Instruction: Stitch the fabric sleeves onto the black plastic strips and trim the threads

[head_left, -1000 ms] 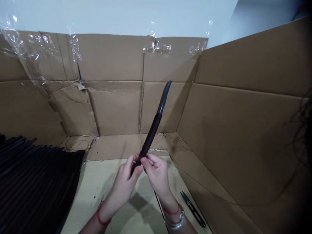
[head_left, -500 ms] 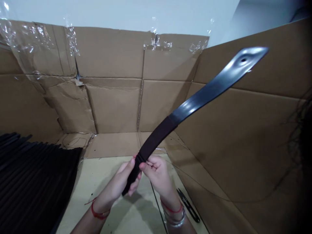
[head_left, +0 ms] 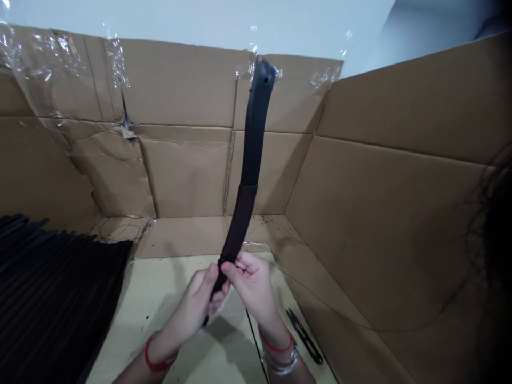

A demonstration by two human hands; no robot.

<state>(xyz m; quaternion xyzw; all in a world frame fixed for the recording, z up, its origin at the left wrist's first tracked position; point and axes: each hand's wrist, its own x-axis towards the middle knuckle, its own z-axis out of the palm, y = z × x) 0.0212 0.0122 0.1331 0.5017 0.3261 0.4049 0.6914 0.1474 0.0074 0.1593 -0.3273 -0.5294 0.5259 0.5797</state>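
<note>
The left hand [head_left: 188, 301] and right hand [head_left: 252, 282] work at the wrapped lower end of a curved black plastic strip [head_left: 254, 133], fingers [head_left: 236, 261] clamped together on it, the strip standing upright above the pale desk [head_left: 160, 288], holed tip free.

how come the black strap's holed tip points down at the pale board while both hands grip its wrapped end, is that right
No, the head view shows the black strap's holed tip pointing up, not down at the pale board. The left hand and right hand do grip its wrapped end.
</note>
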